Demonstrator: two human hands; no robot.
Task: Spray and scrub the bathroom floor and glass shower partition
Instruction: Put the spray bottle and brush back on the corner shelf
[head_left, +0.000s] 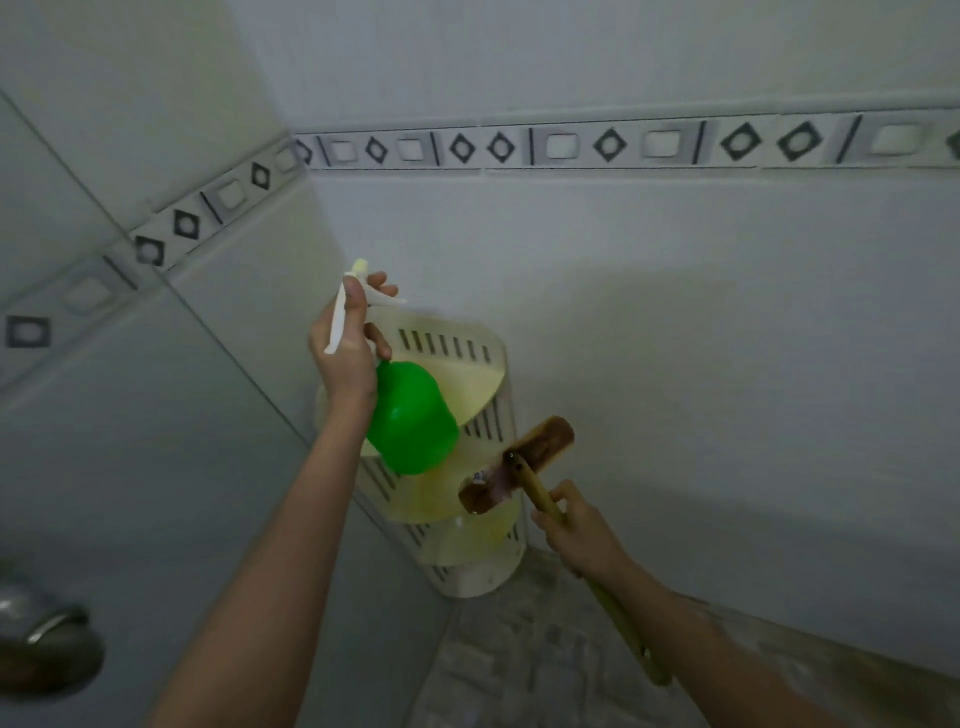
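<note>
Left hand (347, 340) grips a green spray bottle (413, 421) at its white trigger neck, right hand (579, 532) clasps a long-handled scrub brush (517, 464) just below it, beside a corner shelf (470, 371); the floor (519, 654) under the right hand shows no suds, so spraying and scrubbing look mostly undone.

Spray bottle (410, 421) left of brush (514, 465); shelf (467, 364) behind.

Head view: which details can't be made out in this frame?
In the head view:
- spray bottle neck: wrapped by the left hand.
- brush bristles: blurred.
- corner shelf lower tiers: behind bottle and brush.
- metal fixture: blurred, cut by left edge.
</note>
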